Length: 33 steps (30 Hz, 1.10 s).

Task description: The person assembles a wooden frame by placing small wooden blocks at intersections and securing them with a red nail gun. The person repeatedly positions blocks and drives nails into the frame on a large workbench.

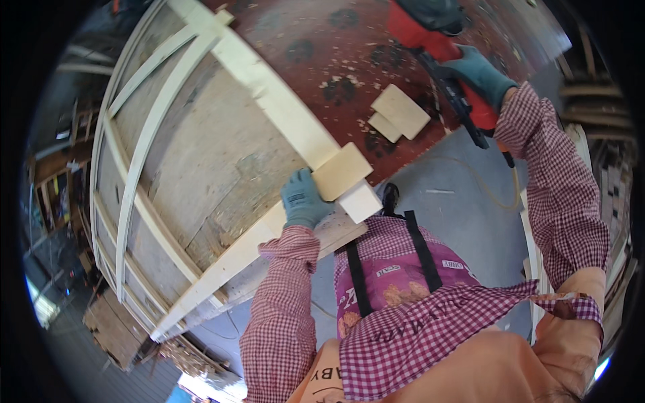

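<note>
I count two hands in the head view, each in one grey-teal work glove. The left hand (306, 199) rests at the near corner of one pale wooden frame with curved strips (282, 111), its thumb side against one flat rectangular tan wooden block (344, 171). I cannot tell whether its fingers grip or only press. This block lies across the frame's corner; one white squared wooden end piece (361, 201) projects just beside it.

The right hand (480, 72) is closed around one red and black power nailer (450, 95), held to the right of the frame and well apart from the corner block. I note one thin yellow hose (517, 191) below the tool.

Two loose flat pale wooden pieces (403, 111) lie between the frame and the nailer, one overlapping the other, on one red panel with dark blotches (309, 84). Wood chips are scattered there; I do not count them. One black shoe (390, 198) shows below the panel's near edge.
</note>
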Each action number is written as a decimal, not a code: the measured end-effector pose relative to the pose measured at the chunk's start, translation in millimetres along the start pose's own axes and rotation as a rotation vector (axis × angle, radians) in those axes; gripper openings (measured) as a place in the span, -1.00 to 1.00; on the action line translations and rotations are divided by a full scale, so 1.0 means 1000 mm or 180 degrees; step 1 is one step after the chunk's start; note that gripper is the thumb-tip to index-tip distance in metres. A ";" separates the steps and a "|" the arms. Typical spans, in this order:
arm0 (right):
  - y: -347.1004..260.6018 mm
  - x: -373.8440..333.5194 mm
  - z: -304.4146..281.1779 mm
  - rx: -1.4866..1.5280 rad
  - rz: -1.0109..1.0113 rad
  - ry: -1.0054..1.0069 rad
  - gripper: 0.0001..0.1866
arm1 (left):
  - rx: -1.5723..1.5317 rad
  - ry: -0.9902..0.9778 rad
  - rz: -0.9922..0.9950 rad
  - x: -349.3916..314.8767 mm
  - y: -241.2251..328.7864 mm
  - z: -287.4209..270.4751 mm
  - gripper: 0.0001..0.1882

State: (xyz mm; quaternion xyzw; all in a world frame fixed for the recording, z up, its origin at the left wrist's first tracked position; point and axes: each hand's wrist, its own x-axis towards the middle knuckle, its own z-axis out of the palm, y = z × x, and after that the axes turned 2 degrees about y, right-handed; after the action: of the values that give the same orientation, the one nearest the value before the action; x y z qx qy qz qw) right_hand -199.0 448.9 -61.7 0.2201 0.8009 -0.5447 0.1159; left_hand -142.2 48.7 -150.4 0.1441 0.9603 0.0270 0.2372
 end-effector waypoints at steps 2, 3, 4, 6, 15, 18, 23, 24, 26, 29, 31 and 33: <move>0.009 -0.025 -0.001 -0.0182 0.0128 0.0105 -0.67 | -0.0004 0.0015 0.0133 0.001 0.001 0.004 -0.15; 0.013 -0.037 0.005 -0.0238 0.0147 0.0089 -0.66 | 0.0003 0.0045 0.0115 0.000 -0.002 0.004 -0.15; 0.013 -0.060 0.010 -0.0383 -0.0052 0.0444 -0.62 | 0.0007 0.0076 0.0092 -0.001 -0.004 0.005 -0.15; 0.038 -0.101 0.010 0.0445 0.0168 0.0599 -0.52 | 0.0054 0.0136 0.0152 -0.001 -0.003 0.003 -0.15; 0.084 -0.256 0.032 0.0956 0.1146 -0.0312 -0.66 | 0.0042 0.0243 0.0199 -0.002 -0.008 0.009 -0.12; 0.092 -0.280 0.044 0.0552 0.0957 -0.0375 -0.68 | 0.0002 0.0162 0.0195 0.001 -0.005 0.008 -0.12; 0.106 -0.305 0.058 -0.0119 0.1064 -0.0491 -0.35 | -0.0076 0.0094 0.0121 -0.003 -0.005 0.005 -0.20; 0.134 -0.317 0.060 -0.0370 0.0745 -0.0591 -0.32 | -0.0078 0.0119 0.0135 -0.003 -0.005 0.006 -0.21; 0.163 -0.330 0.059 -0.0657 0.0490 -0.0828 -0.28 | -0.0044 0.0153 0.0139 0.000 -0.003 0.008 -0.22; 0.162 -0.326 0.055 -0.0636 0.0576 -0.1197 -0.28 | -0.0028 0.0145 0.0130 0.000 -0.003 0.010 -0.24; 0.153 -0.320 0.054 -0.0730 0.0110 -0.1236 -0.33 | -0.0114 0.0150 0.0108 -0.002 -0.005 0.009 -0.25; 0.133 -0.312 0.058 -0.1048 -0.0432 -0.1092 -0.38 | -0.0049 0.0091 0.0126 0.001 -0.001 0.004 -0.21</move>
State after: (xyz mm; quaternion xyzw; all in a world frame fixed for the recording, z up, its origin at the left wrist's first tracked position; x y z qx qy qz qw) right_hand 135.1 365.7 -59.8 0.0482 0.8604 -0.4427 0.2476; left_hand -141.2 48.2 -154.3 0.1609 0.9604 0.0411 0.2239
